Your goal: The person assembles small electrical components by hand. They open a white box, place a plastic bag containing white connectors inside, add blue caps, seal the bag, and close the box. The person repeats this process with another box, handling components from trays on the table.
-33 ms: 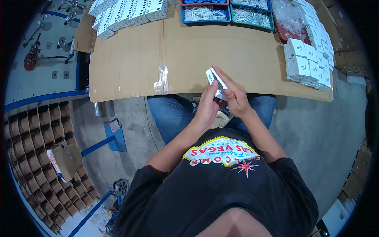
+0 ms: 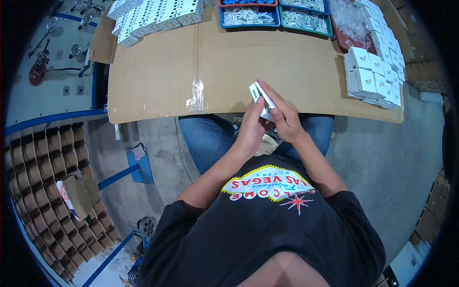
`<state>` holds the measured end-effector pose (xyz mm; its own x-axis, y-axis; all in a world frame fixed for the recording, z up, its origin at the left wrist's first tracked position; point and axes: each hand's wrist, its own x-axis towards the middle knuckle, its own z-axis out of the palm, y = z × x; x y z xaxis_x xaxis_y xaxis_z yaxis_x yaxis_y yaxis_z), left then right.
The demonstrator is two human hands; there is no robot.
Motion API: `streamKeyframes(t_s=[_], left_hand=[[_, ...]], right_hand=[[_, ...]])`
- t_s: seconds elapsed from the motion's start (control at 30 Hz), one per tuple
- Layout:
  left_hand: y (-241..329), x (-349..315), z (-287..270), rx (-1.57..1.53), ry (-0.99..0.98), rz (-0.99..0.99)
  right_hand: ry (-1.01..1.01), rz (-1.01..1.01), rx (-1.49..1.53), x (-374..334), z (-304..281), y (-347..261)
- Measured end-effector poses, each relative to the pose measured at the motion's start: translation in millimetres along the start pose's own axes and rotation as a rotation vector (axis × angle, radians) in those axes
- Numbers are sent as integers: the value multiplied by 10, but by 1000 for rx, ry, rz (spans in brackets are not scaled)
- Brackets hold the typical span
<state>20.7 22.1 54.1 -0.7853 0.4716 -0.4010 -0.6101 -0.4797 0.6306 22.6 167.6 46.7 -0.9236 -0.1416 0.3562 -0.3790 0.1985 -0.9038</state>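
Note:
A small white folding box [image 2: 258, 93] is held up over the front edge of the cardboard-covered table [image 2: 158, 81], between both of my hands. My left hand [image 2: 250, 123] grips it from below and the left. My right hand [image 2: 285, 114] wraps its right side, fingers stretched along the top edge. The box is tilted, with one end flap pointing away from me. My knees in blue jeans sit under the table edge.
Stacks of finished white boxes [image 2: 373, 76] stand at the table's right end, and more rows [image 2: 153, 14] lie at the far left. A blue tray [image 2: 248, 16], a green tray [image 2: 303, 19] and clear bags [image 2: 351, 21] line the far edge. A cardboard divider crate [image 2: 48, 167] fills the floor on the left.

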Motion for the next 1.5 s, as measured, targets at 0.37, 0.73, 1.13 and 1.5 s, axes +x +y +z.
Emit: streamKeyframes(t_s=[0.37,0.73,1.13,1.5], left_hand=[[128,52,-213,719,-7,522],[48,40,-295,628,-48,499],[62,-23,-376,357,-84,286],[-47,721,-953,491,284,112]], right_hand=[[16,359,317,43,-22,-192],[89,-32,-83,2,78,-121],[303,185,-295,-100,-139,-3],[370,560,-438,-44,-432,1136]])
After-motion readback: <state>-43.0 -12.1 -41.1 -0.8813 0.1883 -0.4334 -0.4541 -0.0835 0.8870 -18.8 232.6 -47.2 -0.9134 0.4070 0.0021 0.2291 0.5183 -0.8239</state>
